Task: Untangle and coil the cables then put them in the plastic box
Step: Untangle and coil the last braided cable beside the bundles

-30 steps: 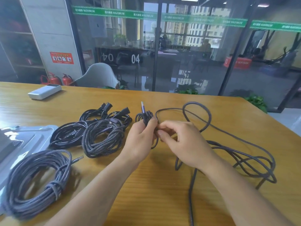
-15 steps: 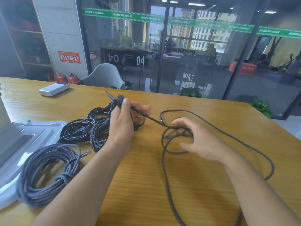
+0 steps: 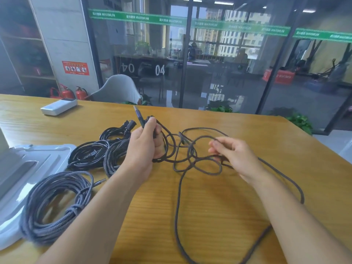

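Wooden tabletop (image 3: 219,216). Our left hand (image 3: 144,147) grips cable (image 3: 179,187) loops, plug up, anchoring the coil; right hand (image 3: 234,155) pinches a slack strand to feed. Finished coils (image 3: 55,202) wait by the box lid (image 3: 28,162) at left.

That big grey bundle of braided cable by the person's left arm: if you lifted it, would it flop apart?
The coiled grey braided cable would probably stay together, since a wrap of its own cord cinches one side. It would likely sag limply. Its loose plug end might dangle.
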`<state>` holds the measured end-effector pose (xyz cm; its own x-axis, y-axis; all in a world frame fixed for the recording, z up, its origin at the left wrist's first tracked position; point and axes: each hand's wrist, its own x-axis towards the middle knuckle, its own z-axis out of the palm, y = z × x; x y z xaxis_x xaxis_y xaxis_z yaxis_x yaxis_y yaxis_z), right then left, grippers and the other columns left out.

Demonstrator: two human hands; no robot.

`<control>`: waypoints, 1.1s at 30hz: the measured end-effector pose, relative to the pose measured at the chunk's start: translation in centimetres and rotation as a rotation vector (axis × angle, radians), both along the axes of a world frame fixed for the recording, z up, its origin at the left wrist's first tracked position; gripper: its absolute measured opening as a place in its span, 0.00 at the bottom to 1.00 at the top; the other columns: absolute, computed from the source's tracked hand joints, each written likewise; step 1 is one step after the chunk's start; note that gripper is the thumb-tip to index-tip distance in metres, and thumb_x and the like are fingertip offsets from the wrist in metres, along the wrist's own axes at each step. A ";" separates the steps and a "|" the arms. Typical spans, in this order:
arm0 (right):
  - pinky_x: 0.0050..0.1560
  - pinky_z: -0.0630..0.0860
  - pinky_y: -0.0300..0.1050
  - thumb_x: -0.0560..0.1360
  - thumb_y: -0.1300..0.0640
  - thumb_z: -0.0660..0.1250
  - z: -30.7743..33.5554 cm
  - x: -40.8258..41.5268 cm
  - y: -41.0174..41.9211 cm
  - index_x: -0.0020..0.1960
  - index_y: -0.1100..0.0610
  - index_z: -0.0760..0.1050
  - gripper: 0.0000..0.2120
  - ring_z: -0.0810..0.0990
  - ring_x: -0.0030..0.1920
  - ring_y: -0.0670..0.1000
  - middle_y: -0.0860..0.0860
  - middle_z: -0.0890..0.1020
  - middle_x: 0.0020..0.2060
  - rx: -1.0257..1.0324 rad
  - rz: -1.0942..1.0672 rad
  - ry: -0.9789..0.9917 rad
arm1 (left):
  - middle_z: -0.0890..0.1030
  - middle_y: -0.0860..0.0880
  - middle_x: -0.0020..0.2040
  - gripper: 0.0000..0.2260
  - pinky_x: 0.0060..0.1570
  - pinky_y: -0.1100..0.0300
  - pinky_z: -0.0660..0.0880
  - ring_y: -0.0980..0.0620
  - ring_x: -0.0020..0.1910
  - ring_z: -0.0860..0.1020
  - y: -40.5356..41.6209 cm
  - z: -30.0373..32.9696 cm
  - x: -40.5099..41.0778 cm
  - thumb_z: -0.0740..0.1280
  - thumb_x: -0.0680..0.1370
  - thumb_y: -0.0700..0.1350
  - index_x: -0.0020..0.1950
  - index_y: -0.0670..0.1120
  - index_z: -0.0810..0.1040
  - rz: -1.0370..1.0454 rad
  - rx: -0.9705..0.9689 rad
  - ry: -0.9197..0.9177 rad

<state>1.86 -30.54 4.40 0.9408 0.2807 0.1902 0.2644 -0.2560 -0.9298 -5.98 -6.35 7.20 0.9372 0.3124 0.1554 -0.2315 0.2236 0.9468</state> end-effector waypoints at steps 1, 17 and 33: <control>0.53 0.82 0.45 0.84 0.57 0.67 0.1 0.6 -0.6 0.53 0.58 0.84 0.07 0.85 0.46 0.51 0.53 0.88 0.44 0.128 -0.097 0.062 | 0.53 0.44 0.36 0.16 0.27 0.56 0.51 0.46 0.34 0.50 0.1 0.0 -0.1 0.57 0.87 0.46 0.38 0.48 0.66 0.012 0.017 0.004; 0.80 0.59 0.55 0.77 0.74 0.60 -0.5 1.8 -3.4 0.79 0.52 0.70 0.34 0.65 0.78 0.54 0.49 0.72 0.76 -0.795 -0.407 -0.646 | 0.64 0.43 0.32 0.21 0.31 0.54 0.59 0.47 0.31 0.60 -1.5 -1.1 -0.2 0.62 0.85 0.53 0.42 0.37 0.74 -0.075 0.563 0.048; 0.36 0.79 0.44 0.87 0.53 0.60 -1.0 -1.6 2.3 0.58 0.51 0.81 0.10 0.83 0.32 0.48 0.47 0.88 0.41 -0.397 0.131 -0.060 | 0.84 0.59 0.40 0.19 0.48 0.50 0.82 0.56 0.45 0.82 -2.6 -3.4 0.6 0.79 0.68 0.64 0.46 0.54 0.80 0.010 1.082 0.197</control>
<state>0.25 -28.28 3.41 0.8828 0.4598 0.0964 0.3690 -0.5516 -0.7481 -5.39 -8.96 3.77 0.9738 0.1085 0.1997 -0.0523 -0.7480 0.6616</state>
